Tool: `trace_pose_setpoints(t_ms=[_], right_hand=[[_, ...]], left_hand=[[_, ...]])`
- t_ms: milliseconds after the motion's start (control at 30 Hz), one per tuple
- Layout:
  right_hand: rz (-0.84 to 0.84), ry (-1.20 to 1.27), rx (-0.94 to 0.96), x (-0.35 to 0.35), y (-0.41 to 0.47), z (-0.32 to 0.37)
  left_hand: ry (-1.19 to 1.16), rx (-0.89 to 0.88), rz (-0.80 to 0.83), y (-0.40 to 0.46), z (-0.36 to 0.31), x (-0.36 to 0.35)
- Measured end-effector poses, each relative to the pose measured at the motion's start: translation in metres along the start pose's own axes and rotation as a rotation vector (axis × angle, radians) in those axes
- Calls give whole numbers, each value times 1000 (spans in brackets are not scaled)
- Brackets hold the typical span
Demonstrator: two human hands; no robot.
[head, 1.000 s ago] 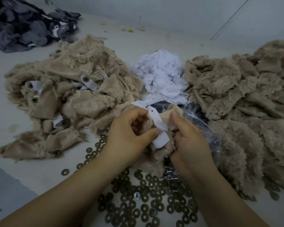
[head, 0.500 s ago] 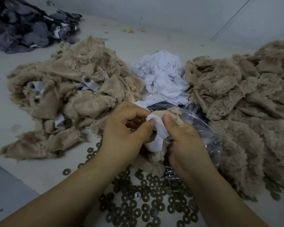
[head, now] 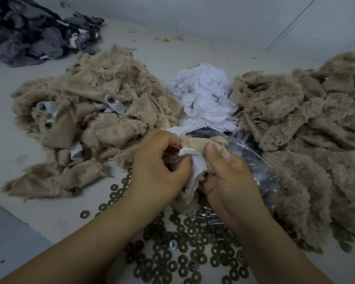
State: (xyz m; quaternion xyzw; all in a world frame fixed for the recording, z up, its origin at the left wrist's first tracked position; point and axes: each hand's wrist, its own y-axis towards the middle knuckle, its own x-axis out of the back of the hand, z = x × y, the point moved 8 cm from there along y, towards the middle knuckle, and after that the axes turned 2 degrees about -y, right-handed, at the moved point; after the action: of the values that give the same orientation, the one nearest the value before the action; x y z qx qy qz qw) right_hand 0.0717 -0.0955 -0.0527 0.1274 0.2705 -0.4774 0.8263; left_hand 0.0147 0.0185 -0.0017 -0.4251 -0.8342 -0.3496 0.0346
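Curled left hand [head: 159, 168]; curled right hand [head: 231, 182]

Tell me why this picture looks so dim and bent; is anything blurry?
Head view: dim, bluish light, soft shadows; the wide lens bows the edges; glare glints on the crumpled clear plastic bag; the left hand pinching the white fabric strip and the right hand gripping the beige fleece piece look sharp.

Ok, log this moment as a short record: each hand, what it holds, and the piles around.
left hand: pinches the white strip
right hand: grips the beige piece, thumb on top
strip: lies against the piece, between the hands
front: dark rings scattered on the table
left pile: beige pieces, some with white strips
white pile: middle, behind the hands
right pile: fluffy beige
bag: clear plastic, by the right hand
grey pile: far left
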Motion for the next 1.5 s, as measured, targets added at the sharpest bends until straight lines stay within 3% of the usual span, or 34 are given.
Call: trace_pose_setpoints(t_ms=[100, 267, 533, 700, 867, 1033, 1267, 1500], right_hand=[[-12, 7, -13, 0, 0, -1], [-59, -59, -18, 5, -1, -1], [-102, -127, 5, 12, -1, 2], [-127, -103, -31, 15, -1, -2], [-101, -126, -36, 12, -1, -3], [-99, -105, -75, 10, 0, -5], [-58, 84, -183, -2, -5, -10], [-70, -37, -144, 1, -5, -11]], left_hand=[[-44, 47, 1, 0, 2, 1], [-51, -88, 76, 3, -12, 0], [-166, -73, 105, 0, -17, 4], [-245, 95, 142, -4, -9, 0], [-206, 137, 154, -4, -5, -3], [-77, -3, 223, -5, -15, -3], [-75, 76, 193, -7, -4, -4], [-101, 195, 111, -5, 3, -3]])
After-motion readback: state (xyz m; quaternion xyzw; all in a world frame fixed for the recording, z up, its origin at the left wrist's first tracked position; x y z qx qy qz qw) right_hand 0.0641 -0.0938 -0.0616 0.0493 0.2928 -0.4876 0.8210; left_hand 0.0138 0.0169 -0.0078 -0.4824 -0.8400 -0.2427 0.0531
